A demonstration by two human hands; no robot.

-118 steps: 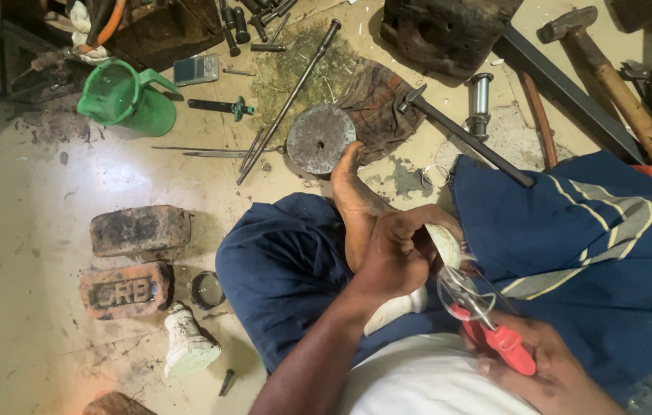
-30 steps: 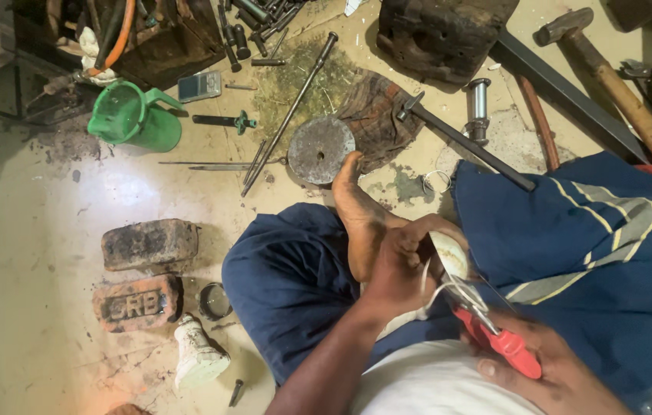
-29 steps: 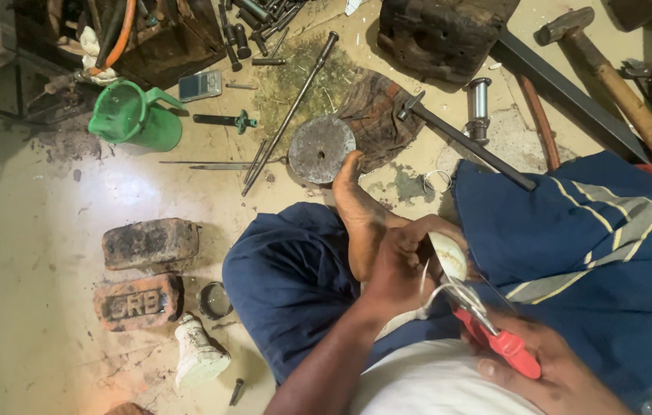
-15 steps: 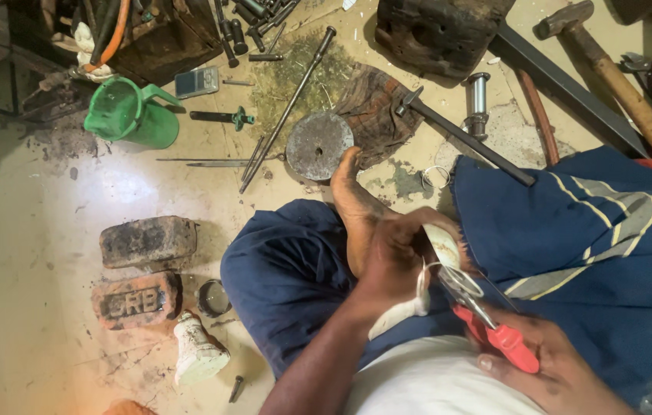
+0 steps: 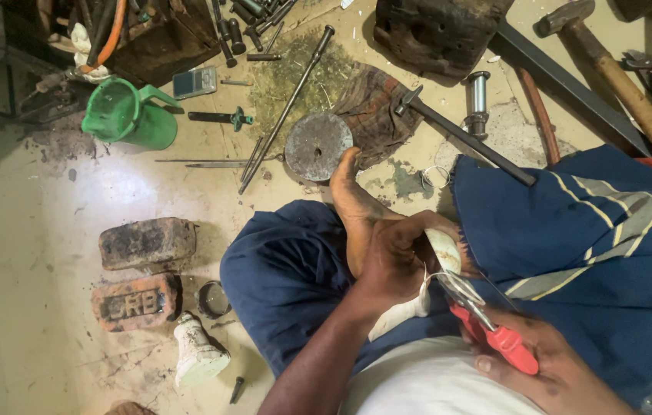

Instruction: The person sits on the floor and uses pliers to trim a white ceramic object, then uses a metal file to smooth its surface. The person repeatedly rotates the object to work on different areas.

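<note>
Down in the person's lap, the left hand (image 5: 395,257) is closed around a pale oval piece (image 5: 444,250), pressing it against the bare foot (image 5: 353,207), while the right hand (image 5: 549,373) grips the red handles of pliers (image 5: 487,323) whose jaws sit just beside that piece, at a thin wire (image 5: 430,278) looping off it. Judging by this, the work is midway: the piece is held and the tool is at the wire, but I cannot tell whether the wire is cut or twisted yet, and a white strip still trails below the left hand. Beyond the left hand lies a round metal disc (image 5: 317,146) on the floor; further off to its left stands a green jug (image 5: 122,115), and near it a small grey-blue flat box (image 5: 194,81). Well to the left of the left forearm lie two bricks (image 5: 141,273), the reddish one bearing raised letters.
</note>
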